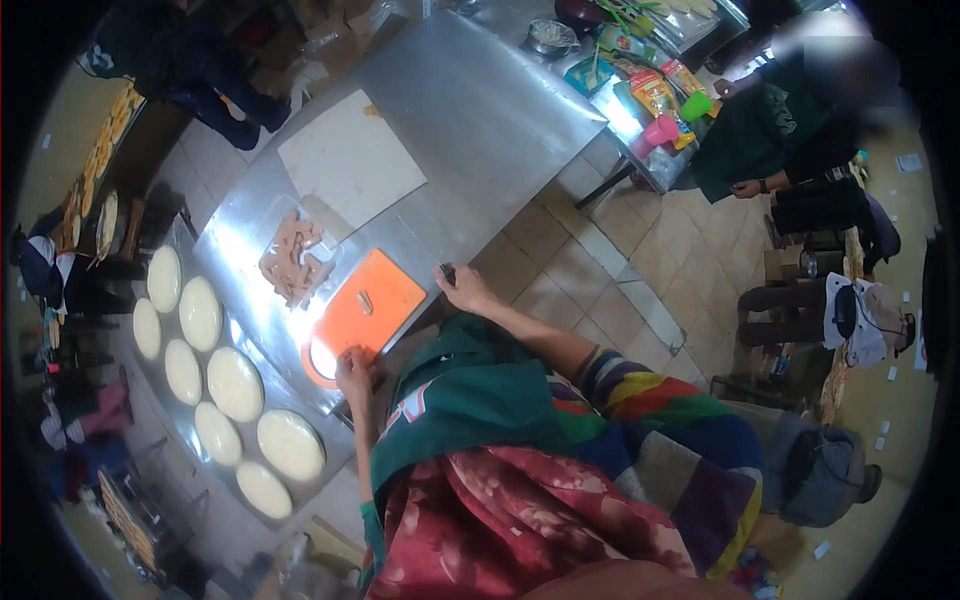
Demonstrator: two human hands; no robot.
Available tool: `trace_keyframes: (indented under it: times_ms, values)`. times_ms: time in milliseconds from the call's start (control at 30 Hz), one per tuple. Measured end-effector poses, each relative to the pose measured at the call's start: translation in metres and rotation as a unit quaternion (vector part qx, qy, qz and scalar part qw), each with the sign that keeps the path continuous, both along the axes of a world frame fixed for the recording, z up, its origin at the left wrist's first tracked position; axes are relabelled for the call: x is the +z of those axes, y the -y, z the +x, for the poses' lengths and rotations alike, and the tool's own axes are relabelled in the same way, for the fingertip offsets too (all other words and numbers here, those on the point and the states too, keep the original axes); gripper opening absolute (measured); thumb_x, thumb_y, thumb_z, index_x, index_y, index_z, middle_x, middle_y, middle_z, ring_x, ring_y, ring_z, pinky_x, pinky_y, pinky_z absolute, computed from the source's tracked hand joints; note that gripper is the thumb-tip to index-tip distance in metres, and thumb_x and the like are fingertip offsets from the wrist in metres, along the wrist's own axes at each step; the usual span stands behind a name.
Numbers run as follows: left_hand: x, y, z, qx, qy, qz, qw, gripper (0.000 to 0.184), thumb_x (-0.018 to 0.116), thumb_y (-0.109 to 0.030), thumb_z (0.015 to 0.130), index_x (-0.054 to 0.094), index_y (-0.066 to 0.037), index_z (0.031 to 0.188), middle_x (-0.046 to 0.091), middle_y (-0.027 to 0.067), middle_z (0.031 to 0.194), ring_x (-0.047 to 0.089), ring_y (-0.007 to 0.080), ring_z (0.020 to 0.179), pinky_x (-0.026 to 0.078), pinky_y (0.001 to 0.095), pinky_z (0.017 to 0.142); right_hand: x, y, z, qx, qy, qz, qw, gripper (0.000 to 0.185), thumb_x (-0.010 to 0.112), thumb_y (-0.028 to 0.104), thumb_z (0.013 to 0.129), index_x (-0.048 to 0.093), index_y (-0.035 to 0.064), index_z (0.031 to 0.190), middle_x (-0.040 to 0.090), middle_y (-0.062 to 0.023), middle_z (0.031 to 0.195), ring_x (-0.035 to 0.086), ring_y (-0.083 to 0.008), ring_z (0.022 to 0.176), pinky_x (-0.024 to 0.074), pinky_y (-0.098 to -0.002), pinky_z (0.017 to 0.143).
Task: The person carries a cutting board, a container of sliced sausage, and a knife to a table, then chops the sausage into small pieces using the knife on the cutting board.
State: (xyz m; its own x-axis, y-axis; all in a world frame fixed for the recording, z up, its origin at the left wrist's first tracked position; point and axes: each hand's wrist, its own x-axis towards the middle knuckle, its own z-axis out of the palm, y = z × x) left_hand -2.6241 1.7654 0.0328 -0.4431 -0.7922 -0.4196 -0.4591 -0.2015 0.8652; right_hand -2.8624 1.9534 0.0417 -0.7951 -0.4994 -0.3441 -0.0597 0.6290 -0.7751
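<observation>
An orange cutting board (392, 292) lies at the metal table's near edge, with a small brown piece (365, 302) on it. My left hand (355, 376) rests at the board's lower left corner, its fingers loosely bent and nothing visible in them. Beyond the board's right corner, my right hand (466, 290) is closed around a small dark object (448, 273), which looks like a handle. Brown strips (292, 262) lie in a clear tray left of the board.
A white board (352, 165) lies farther up the metal table (490, 110). Pale round discs (235, 385) cover a lower metal surface at left. Bags and cups, one pink (655, 133), stand at upper right. A person in a green apron (760, 135) stands beside them; others are around.
</observation>
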Motion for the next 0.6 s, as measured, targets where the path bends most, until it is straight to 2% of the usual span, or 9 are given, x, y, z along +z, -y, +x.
trace_keyframes:
  times_ms: [100,133,167,233,267,467,600]
  values:
    - [-0.021,0.003,-0.013,0.026,-0.001,0.008,1.0,0.022,0.058,-0.019,0.101,0.061,0.0,0.113,0.064,0.0113,0.093,0.064,0.0155,0.074,0.056,0.0263,0.061,-0.007,0.011,0.007,0.014,0.016,-0.018,1.0,0.041,0.059,0.04,0.096,0.068,0.0023,0.11,0.071,-0.0192,0.089,0.068,-0.0399,0.083,0.0541,-0.0439,0.077]
    - [-0.028,0.005,-0.013,0.012,0.01,-0.024,1.0,0.022,0.059,-0.017,0.101,0.059,0.0,0.114,0.064,0.0114,0.094,0.065,0.0159,0.076,0.057,0.0263,0.063,-0.015,0.015,0.013,0.01,-0.025,-0.091,0.995,0.039,0.06,0.034,0.096,0.065,0.0001,0.115,0.07,-0.0159,0.084,0.07,-0.0309,0.074,0.0547,-0.0418,0.071]
    - [-0.035,0.007,-0.014,0.015,-0.005,-0.017,1.0,0.021,0.058,-0.016,0.101,0.059,0.001,0.114,0.064,0.0116,0.095,0.065,0.0159,0.077,0.057,0.0266,0.063,-0.023,0.016,0.012,0.014,0.032,-0.082,0.996,0.04,0.06,0.032,0.096,0.064,-0.001,0.117,0.069,-0.0143,0.083,0.069,-0.0275,0.071,0.0547,-0.0403,0.069]
    - [-0.041,0.01,-0.008,0.018,-0.026,-0.002,0.999,0.021,0.058,-0.016,0.101,0.058,0.001,0.113,0.064,0.012,0.096,0.065,0.0159,0.078,0.058,0.027,0.065,-0.006,0.022,0.013,0.018,0.154,-0.063,0.986,0.041,0.061,0.029,0.096,0.061,-0.0033,0.122,0.068,-0.0111,0.082,0.069,-0.0207,0.067,0.0547,-0.0373,0.066]
    - [-0.042,0.011,-0.006,0.017,-0.033,0.003,0.999,0.021,0.058,-0.015,0.101,0.058,0.002,0.112,0.063,0.0122,0.097,0.065,0.016,0.079,0.058,0.0273,0.065,-0.004,0.027,0.01,0.035,0.146,-0.062,0.987,0.043,0.06,0.027,0.097,0.058,-0.006,0.125,0.065,-0.0085,0.081,0.066,-0.0156,0.064,0.054,-0.0335,0.063]
    - [-0.044,0.014,-0.014,0.018,-0.083,-0.006,0.996,0.019,0.057,-0.012,0.101,0.058,0.004,0.111,0.063,0.0126,0.098,0.065,0.0166,0.08,0.059,0.0285,0.069,-0.01,0.049,0.003,-0.038,0.176,-0.104,0.978,0.033,0.059,0.029,0.099,0.062,-0.0007,0.114,0.065,-0.0071,0.079,0.064,-0.015,0.061,0.0518,-0.0331,0.059]
    - [-0.04,0.023,-0.034,-0.009,-0.083,-0.002,0.996,0.018,0.057,-0.011,0.1,0.061,0.005,0.108,0.063,0.0118,0.097,0.064,0.017,0.08,0.059,0.0288,0.069,-0.003,0.057,-0.016,-0.017,0.157,-0.081,0.984,0.039,0.054,0.038,0.101,0.062,0.0006,0.106,0.067,-0.0087,0.08,0.063,-0.0165,0.06,0.0511,-0.0341,0.058]
